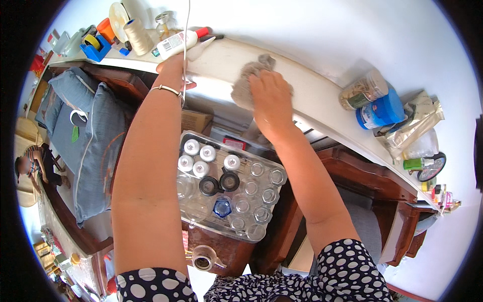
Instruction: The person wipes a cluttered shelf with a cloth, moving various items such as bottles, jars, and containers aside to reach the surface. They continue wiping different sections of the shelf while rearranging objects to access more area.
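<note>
My right hand (272, 98) presses a crumpled grey-beige cloth (243, 89) onto the white ledge (314, 98) along the wall, its fingers bent over the cloth. Further left, my left hand (173, 71) is at the front edge of the same ledge, beside a white bottle with a red cap (177, 44). A white pointed object (202, 49) lies just beyond that hand. My own wrist and a thin white cord (186, 30) hide most of the left fingers, so their grip does not show.
On the ledge's left are a thread cone (138, 38), a blue tape dispenser (95, 49) and a glass jar (162, 25). Its right carries a lidded jar (365, 90), a blue tub (381, 110) and foil packaging (412, 121). Below sits a tray (229, 232) of glasses and bottles.
</note>
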A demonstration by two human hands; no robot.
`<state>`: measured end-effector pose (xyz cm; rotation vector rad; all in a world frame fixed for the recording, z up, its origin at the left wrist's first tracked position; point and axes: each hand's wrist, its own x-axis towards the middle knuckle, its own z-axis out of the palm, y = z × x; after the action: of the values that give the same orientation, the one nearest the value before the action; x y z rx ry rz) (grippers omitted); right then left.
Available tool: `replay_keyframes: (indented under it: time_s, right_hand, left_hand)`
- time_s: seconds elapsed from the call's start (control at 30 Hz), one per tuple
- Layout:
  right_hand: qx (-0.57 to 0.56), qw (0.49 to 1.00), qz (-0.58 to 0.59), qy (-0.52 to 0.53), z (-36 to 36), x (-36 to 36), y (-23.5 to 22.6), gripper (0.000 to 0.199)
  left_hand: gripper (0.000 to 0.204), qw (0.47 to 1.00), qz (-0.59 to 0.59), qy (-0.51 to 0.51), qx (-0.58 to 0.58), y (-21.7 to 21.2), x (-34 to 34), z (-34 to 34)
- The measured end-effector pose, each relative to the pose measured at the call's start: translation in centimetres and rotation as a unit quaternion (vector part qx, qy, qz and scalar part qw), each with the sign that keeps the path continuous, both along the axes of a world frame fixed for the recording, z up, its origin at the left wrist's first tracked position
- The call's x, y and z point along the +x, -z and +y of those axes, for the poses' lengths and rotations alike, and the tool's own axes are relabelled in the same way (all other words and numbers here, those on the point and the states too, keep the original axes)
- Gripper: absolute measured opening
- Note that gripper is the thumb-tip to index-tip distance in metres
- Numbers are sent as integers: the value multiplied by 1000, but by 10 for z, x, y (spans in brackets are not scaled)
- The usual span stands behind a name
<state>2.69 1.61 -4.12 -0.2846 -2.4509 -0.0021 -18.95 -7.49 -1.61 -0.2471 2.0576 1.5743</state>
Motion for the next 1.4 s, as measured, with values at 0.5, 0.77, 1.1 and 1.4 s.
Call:
replay_keyframes:
  time_s: [0.5, 0.77, 1.1, 1.4]
  right_hand:
    - [-178, 969, 136, -102, 9, -34, -26, 46]
    - [-46, 995, -71, 59, 53, 166, -26, 62]
    - [131, 988, -41, 64, 36, 84, 6, 35]
    - [17, 1000, -8, -7, -12, -28, 2, 28]
  left_hand:
    - [40, 996, -29, 78, 39, 44, -42, 7]
    - [55, 999, -23, -20, 12, 17, -19, 1]
    - [51, 999, 1, -31, -36, 20, -21, 0]
    - [48, 995, -2, 74, 66, 51, -56, -14]
